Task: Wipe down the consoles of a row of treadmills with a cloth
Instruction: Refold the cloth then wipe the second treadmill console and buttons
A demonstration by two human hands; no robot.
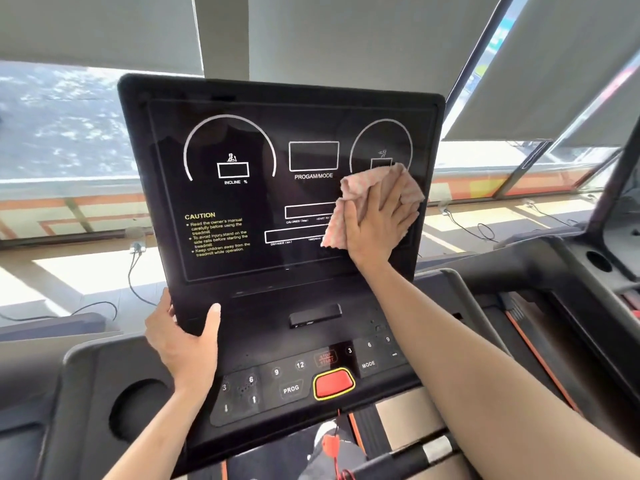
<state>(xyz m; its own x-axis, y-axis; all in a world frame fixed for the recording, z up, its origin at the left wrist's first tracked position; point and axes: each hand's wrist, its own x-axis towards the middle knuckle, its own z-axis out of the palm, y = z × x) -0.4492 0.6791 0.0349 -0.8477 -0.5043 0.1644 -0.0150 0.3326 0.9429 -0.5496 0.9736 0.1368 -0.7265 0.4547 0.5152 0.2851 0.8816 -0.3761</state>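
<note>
Pink cloth [363, 185] lies flat on the right half of the screen [242, 202], pressed by my right hand [377, 226] with fingers straight. My left hand [180, 344] grips the console [263, 327] at its near-left corner, thumb on the face. Most of the screen lies left of the cloth, so I judge the next stroke runs leftward.
</note>
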